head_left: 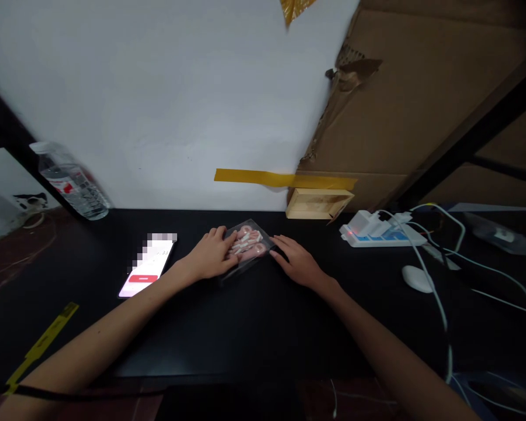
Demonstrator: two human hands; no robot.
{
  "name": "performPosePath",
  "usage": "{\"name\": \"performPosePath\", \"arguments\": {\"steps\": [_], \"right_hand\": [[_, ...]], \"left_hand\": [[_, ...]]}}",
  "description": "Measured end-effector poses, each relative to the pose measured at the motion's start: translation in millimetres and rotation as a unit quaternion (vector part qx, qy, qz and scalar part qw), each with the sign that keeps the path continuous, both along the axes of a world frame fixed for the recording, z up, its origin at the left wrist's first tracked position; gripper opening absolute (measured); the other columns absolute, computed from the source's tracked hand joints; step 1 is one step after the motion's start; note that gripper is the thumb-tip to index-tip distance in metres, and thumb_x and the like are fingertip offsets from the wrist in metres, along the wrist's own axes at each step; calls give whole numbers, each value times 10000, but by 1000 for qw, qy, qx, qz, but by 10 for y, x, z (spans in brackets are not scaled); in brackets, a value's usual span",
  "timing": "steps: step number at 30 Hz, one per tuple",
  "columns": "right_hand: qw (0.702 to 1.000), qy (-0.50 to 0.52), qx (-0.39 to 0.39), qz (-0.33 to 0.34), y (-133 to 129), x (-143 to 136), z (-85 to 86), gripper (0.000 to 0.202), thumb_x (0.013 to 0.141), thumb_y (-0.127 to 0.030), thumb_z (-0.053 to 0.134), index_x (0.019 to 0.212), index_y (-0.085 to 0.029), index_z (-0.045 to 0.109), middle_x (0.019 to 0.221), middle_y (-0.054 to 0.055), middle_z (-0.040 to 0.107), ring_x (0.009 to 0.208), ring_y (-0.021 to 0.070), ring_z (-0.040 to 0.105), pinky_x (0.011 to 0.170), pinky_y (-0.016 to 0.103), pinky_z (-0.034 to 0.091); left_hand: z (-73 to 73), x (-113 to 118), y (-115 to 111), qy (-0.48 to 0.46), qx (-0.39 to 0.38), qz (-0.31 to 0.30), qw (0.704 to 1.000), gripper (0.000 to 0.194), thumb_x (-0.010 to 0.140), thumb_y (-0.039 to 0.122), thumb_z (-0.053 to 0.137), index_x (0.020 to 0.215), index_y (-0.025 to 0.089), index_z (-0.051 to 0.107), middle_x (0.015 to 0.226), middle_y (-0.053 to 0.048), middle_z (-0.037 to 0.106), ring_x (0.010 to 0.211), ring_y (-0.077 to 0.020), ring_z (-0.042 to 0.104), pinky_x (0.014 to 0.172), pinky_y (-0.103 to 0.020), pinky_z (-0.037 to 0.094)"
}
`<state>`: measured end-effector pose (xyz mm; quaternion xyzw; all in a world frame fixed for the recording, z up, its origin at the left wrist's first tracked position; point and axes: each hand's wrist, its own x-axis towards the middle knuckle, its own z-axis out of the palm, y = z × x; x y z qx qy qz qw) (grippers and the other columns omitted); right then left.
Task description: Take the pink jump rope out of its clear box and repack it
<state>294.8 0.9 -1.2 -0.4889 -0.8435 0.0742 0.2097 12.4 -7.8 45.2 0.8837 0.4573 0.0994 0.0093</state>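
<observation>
A clear plastic bag with small pink and white pieces in it lies on the black table, a little tilted to the view. My left hand covers the bag's left side, its thumb and forefinger closed on that edge. What its other fingertips do behind the bag is hidden. At the bag's right corner is my right hand, palm down, with fingers stretched out and thumb apart. Its fingertips reach the corner of the plastic.
Left of my hands lies a lit phone; a water bottle leans farther back. To the right are a power strip with plugs and cables, and a white mouse. A shallow wooden box stands against the cardboard.
</observation>
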Motion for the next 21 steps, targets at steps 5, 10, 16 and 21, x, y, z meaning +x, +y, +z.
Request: {"name": "performPosePath", "arguments": {"steps": [5, 10, 16, 21], "right_hand": [[998, 51, 27, -38, 30, 36, -12, 522, 1006, -490, 374, 1324, -158, 620, 1308, 150, 658, 1264, 304, 578, 1112, 506, 445], [997, 46, -2, 60, 40, 44, -32, 555, 1011, -469, 364, 1473, -180, 471, 1473, 127, 540, 1395, 297, 457, 1168, 548, 364], [997, 19, -25, 65, 105, 104, -75, 616, 1025, -509, 295, 1536, -174, 376, 1558, 119, 435, 1470, 294, 345, 1207, 543, 299], [998, -16, -19, 59, 105, 121, -103, 618, 1031, -509, 268, 1565, -200, 314, 1582, 109, 394, 1488, 301, 304, 1205, 574, 270]], "left_hand": [[79, 109, -131, 9, -12, 70, 997, 607, 985, 509, 368, 1463, 140, 430, 1113, -180, 579, 991, -341, 611, 820, -454, 516], [42, -26, 15, -87, -58, 42, 994, 468, 1015, 334, 264, 1290, 182, 609, 996, -108, 635, 898, -248, 662, 829, -394, 519], [-352, -140, 171, -134, -3, 7, 991, 565, 935, 257, 379, 1478, 101, 382, 1318, -177, 598, 1242, -296, 542, 1036, -483, 440], [-516, -78, 122, -98, 6, -22, 995, 643, 917, 209, 379, 1536, 109, 238, 1506, -201, 439, 1422, -304, 379, 1136, -544, 339]]}}
